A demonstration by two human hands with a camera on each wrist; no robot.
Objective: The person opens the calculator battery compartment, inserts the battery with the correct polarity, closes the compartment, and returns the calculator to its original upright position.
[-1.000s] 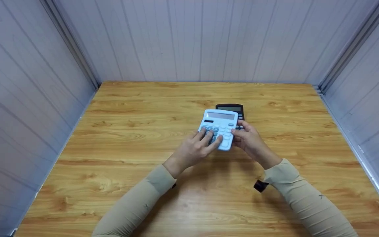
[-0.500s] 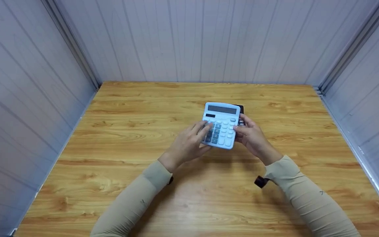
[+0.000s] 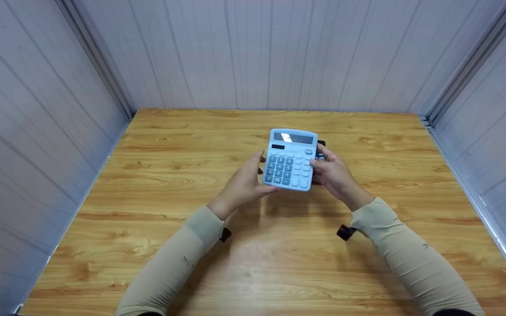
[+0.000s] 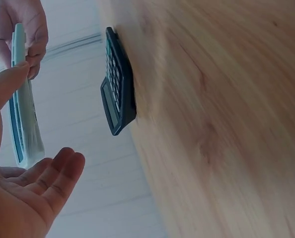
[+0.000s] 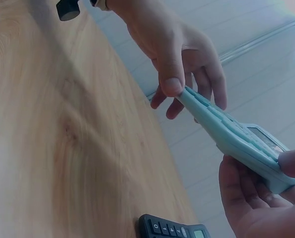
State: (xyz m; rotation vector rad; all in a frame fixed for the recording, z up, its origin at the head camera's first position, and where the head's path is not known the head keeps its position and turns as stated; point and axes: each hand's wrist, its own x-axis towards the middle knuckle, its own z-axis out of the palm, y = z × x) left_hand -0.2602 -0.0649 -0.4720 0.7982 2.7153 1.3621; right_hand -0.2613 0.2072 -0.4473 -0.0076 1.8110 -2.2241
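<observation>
A light blue calculator (image 3: 289, 166) is held above the table, its display and grey and pale keys facing up. My right hand (image 3: 338, 177) pinches its right edge, thumb on top and fingers beneath. At the lower left corner, the thumb of my left hand (image 3: 240, 186) touches the calculator's edge. The other left fingers are spread and extended, apart from the casing, as the left wrist view (image 4: 26, 203) shows. Below lies a black calculator (image 4: 118, 82) on the table, mostly hidden in the head view behind the light blue one.
The wood-grain table (image 3: 147, 188) is enclosed by pale panelled walls (image 3: 253, 52) at the back and both sides. Small black devices hang under both wrists, one beneath the right cuff (image 3: 345, 232).
The light blue calculator has risen and moved toward the back, covering more of the black one. My left fingers have come off its keys to its left side; my right hand keeps its grip.
</observation>
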